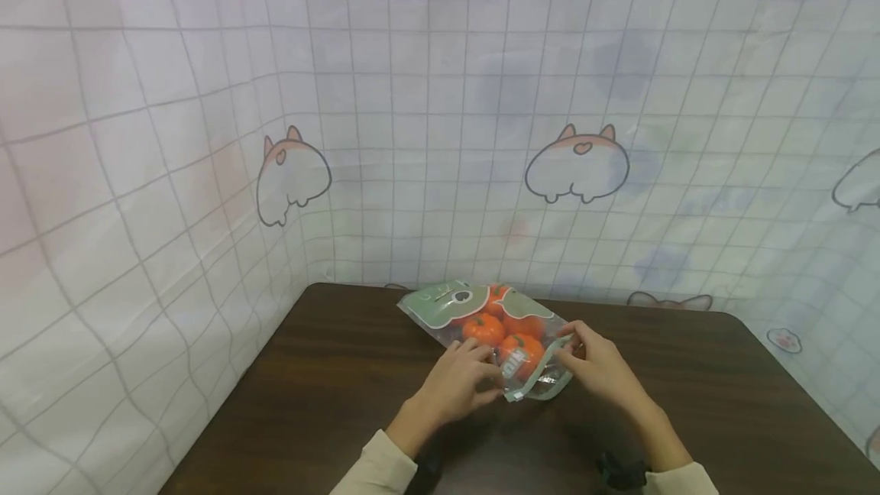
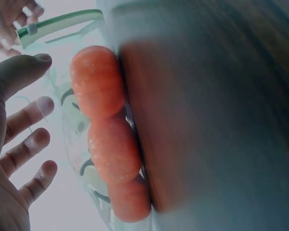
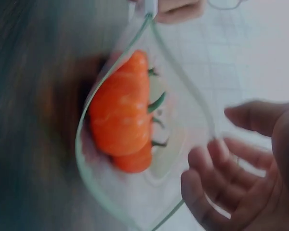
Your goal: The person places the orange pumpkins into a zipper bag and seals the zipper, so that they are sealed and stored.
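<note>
A clear zip bag [image 1: 440, 310] with green print lies on the table, holding several small orange pumpkins [image 1: 520, 354] with green stems. Its green-edged mouth [image 3: 82, 159] gapes toward me, and a pale slider [image 2: 32, 29] sits at one end of the zip. My left hand [image 1: 459, 382] is beside the bag's left side, fingers spread and slightly bent, thumb near the zip end in the left wrist view. At the mouth's right side is my right hand [image 1: 596, 363], loosely bent fingertips right at the rim and thumb apart from them in the right wrist view.
The dark wooden table [image 1: 330, 373] runs up to a white, grid-patterned curtain [image 1: 426, 136] with cartoon dogs at the back and sides. A dark strap [image 1: 622, 472] is around my right wrist.
</note>
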A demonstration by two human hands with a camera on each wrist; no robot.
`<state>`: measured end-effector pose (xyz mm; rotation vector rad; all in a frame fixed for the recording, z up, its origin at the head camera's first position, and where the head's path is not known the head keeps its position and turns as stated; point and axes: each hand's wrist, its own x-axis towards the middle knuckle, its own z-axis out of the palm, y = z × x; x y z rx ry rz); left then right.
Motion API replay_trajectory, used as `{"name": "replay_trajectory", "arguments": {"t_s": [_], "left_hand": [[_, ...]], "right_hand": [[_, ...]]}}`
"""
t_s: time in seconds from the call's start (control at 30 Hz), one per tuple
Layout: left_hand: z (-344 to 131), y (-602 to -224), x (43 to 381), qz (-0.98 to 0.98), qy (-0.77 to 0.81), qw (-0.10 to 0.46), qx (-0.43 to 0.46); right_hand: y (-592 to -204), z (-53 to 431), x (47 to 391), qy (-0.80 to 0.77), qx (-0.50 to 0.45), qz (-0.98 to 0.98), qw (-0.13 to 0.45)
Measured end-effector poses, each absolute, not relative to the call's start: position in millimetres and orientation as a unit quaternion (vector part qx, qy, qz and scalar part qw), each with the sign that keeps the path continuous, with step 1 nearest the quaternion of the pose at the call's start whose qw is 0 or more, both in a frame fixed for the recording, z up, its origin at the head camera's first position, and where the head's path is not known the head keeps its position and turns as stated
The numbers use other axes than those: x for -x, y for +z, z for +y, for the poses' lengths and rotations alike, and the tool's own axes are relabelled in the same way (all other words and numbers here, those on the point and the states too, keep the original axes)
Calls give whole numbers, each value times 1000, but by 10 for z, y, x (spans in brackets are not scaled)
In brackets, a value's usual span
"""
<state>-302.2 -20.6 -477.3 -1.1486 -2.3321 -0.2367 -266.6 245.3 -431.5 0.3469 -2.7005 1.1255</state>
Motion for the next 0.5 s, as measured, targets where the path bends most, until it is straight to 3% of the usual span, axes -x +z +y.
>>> {"name": "replay_trajectory", "arguments": {"t_s": [0.27,0.5], "left_hand": [[-206,-4697,3025,-853,-136,263,430],[-198,-4704,3035,-852,-160,258,426]], "right_hand": [[-4296,2168,2622,326,-240,-911,82],[-4398,2018,2587,308,-267,-912,43]]}}
